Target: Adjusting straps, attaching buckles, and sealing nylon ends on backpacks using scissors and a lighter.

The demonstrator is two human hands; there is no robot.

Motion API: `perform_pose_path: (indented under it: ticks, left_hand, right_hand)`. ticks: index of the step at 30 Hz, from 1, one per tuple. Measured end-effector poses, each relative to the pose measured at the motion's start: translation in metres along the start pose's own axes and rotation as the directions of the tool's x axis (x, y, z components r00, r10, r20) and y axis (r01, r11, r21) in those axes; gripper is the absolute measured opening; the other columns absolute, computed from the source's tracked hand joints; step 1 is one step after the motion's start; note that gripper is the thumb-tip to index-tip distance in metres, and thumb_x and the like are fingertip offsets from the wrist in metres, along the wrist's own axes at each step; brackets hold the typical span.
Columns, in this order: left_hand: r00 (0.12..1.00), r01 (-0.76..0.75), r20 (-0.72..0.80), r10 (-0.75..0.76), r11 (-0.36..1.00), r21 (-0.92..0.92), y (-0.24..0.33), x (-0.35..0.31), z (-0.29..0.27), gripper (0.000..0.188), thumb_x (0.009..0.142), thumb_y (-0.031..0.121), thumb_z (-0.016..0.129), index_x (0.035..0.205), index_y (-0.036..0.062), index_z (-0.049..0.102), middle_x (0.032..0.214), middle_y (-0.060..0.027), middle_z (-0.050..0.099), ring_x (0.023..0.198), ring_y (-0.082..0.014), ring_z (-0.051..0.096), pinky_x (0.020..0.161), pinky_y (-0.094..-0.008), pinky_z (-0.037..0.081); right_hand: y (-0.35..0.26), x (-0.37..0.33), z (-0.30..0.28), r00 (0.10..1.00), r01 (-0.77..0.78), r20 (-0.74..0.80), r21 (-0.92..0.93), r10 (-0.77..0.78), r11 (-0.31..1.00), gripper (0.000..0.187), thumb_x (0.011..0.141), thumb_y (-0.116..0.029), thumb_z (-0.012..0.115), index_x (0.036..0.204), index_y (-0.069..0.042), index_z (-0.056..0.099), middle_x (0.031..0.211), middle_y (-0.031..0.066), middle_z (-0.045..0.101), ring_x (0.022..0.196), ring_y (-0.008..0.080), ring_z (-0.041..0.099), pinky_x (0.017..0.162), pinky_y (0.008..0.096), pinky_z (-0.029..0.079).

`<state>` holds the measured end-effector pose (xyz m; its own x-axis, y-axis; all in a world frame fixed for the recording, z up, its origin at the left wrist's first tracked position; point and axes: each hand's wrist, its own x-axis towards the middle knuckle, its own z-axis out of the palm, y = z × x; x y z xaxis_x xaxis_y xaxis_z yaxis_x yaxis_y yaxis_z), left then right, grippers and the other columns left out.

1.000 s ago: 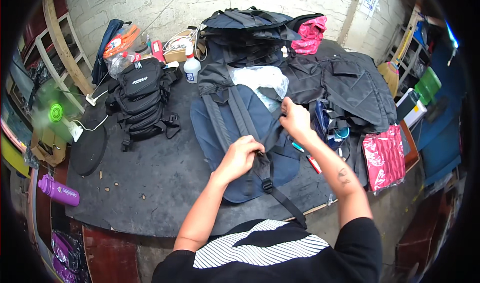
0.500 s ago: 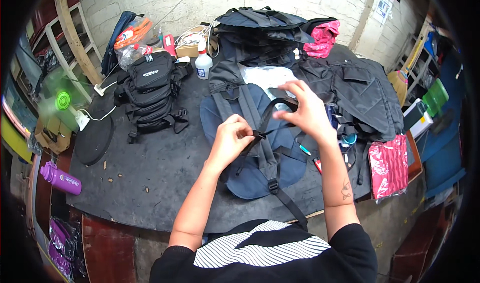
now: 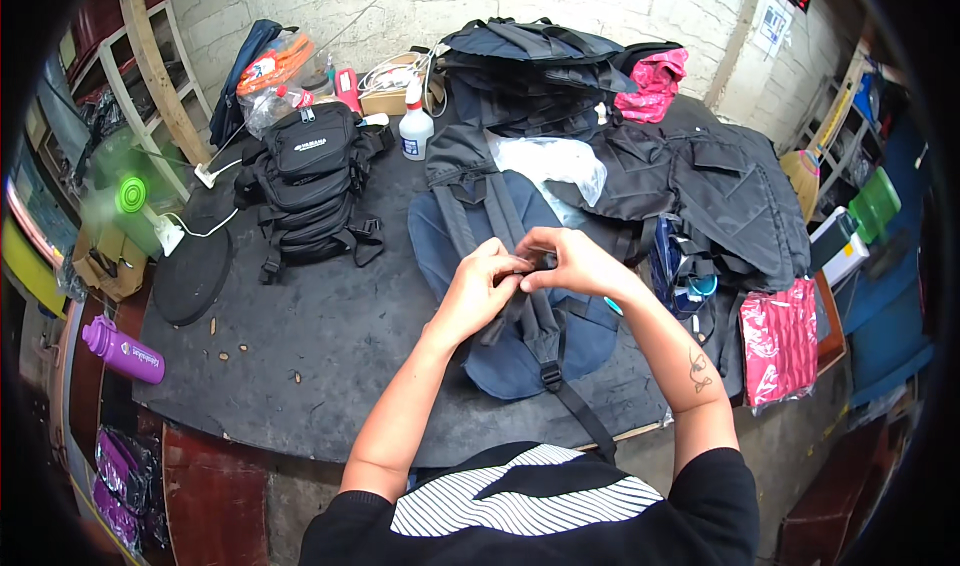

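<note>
Two hands (image 3: 478, 291) (image 3: 575, 263) gripping dark strap (image 3: 508, 314), navy backpack (image 3: 582, 351) beneath, pink material (image 3: 778, 341) in plastic (image 3: 762, 406)

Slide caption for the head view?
Left hand and right hand meet above a navy backpack on a black table.

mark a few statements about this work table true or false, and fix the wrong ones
1. The left hand and right hand come together over the navy backpack. True.
2. The spray bottle has a green top. False: the spray bottle's top is red and white.
3. The flat pink package lies left of both hands. False: the flat pink package is to their right.
4. A fan with a green centre is at the picture's left. True.
</note>
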<state>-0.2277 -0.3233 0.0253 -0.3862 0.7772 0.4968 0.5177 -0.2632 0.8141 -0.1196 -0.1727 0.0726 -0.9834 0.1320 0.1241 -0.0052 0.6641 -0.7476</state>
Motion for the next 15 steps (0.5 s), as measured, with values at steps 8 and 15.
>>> perform_pose_path:
  ticks: [8,15]
  left_hand:
    - [0.957,0.259,0.136,-0.258,0.966,0.011,-0.002,-0.027,-0.020,0.020,0.069,0.007,0.071,0.086,0.0019,0.060,0.066,0.0025,0.052,0.062,-0.0051,0.046,0.056,-0.0225,0.038]
    - [0.994,0.102,-0.074,-0.078,0.910,0.402,-0.017,-0.063,-0.001,0.044,0.058,0.022,0.082,0.057,0.0057,0.041,0.053,-0.0030,0.041,0.053,-0.0210,0.039,0.062,-0.0319,0.030]
  right_hand:
    - [0.000,-0.015,-0.012,0.968,0.127,0.235,-0.144,-0.091,0.981,0.029,0.064,-0.008,0.071,0.091,-0.006,0.061,0.080,0.0061,0.061,0.074,0.0172,0.062,0.068,0.0297,0.049]
    - [0.020,-0.039,-0.007,0.972,0.129,-0.098,-0.541,-0.214,0.831,0.030,0.063,-0.014,0.069,0.092,-0.015,0.065,0.081,0.0044,0.053,0.066,0.0235,0.061,0.059,0.0338,0.049]
